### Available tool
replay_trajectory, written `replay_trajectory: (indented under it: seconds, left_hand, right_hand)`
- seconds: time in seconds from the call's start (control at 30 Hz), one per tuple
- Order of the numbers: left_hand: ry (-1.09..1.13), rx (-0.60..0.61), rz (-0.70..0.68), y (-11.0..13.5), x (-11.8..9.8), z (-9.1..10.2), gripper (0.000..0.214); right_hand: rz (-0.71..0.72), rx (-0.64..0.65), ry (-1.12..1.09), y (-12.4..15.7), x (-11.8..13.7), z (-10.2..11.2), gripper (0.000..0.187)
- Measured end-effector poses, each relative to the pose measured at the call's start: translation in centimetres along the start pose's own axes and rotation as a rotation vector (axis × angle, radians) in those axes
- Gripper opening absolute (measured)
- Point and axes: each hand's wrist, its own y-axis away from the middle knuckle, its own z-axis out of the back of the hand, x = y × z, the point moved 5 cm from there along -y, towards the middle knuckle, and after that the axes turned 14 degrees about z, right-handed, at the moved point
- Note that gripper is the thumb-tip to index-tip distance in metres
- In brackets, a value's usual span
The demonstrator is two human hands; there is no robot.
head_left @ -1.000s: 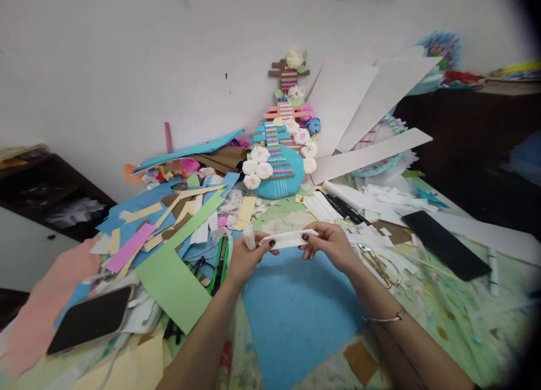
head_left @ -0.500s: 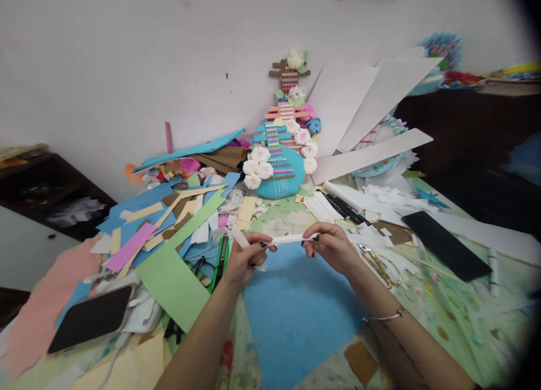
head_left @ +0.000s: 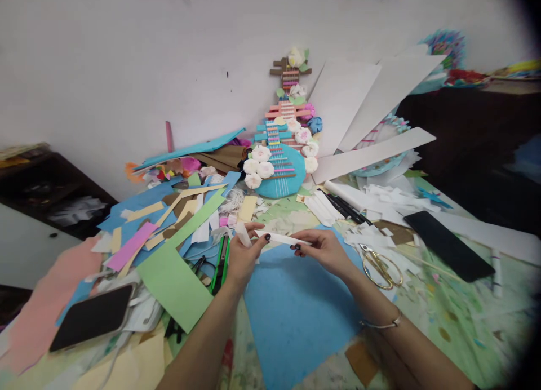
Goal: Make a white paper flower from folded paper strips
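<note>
Between my two hands stretches a narrow strip of white paper, held above a blue sheet. My left hand pinches its left end, and a loose white tail sticks up past the fingers. At the other end, my right hand grips the strip between thumb and fingers. Close to my left wrist lies a green utility knife. Gold-handled scissors rest to the right of my right hand.
Behind my hands stands a guitar-like paper craft with white paper flowers. Coloured scraps and a green sheet cover the left side. A phone lies front left. On the right are a black slab, black pens and white paper pieces.
My right hand has shifted slightly left and turned, its fingers now further along the strip. The strip now slopes down to the right. My left thumb lies more along it.
</note>
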Motion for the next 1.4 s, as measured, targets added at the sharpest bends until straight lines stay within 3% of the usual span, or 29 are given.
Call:
replay_trajectory:
  seconds: [0.17,0.33,0.43,0.57,0.73,0.93,1.27,1.4]
  left_hand:
    - [0.069,0.092,0.05,-0.4,0.7,-0.2,0.032]
    - [0.35,0.165,0.148,-0.6,1.5,-1.1,0.039]
    - [0.465,0.228,0.21,-0.1,2.0,-2.0,0.049]
    - [0.455,0.288,0.231,1.0,2.5,-2.9,0.062]
    - [0.319,0.326,0.192,1.7,2.6,-3.5,0.04]
    - [0.283,0.281,0.196,1.7,2.6,-3.6,0.025]
    - [0.22,0.188,0.161,1.2,3.1,-3.1,0.027]
    - [0.237,0.223,0.12,0.9,3.1,-3.0,0.028]
  right_hand:
    - [-0.057,0.075,-0.057,0.1,-0.4,-0.6,0.024]
    - [-0.093,-0.062,-0.302,0.5,-1.0,-1.3,0.028]
    - [-0.168,-0.092,-0.477,1.1,-1.6,-3.0,0.029]
    - [-0.245,-0.03,-0.559,2.0,-2.2,-5.3,0.03]
    - [-0.273,-0.037,-0.528,2.4,-2.8,-6.0,0.032]
    - [-0.264,-0.045,-0.427,2.4,-2.8,-5.9,0.038]
    - [-0.203,-0.004,-0.213,2.3,-2.5,-6.0,0.038]
    - [-0.189,0.019,-0.041,2.1,-2.5,-5.4,0.034]
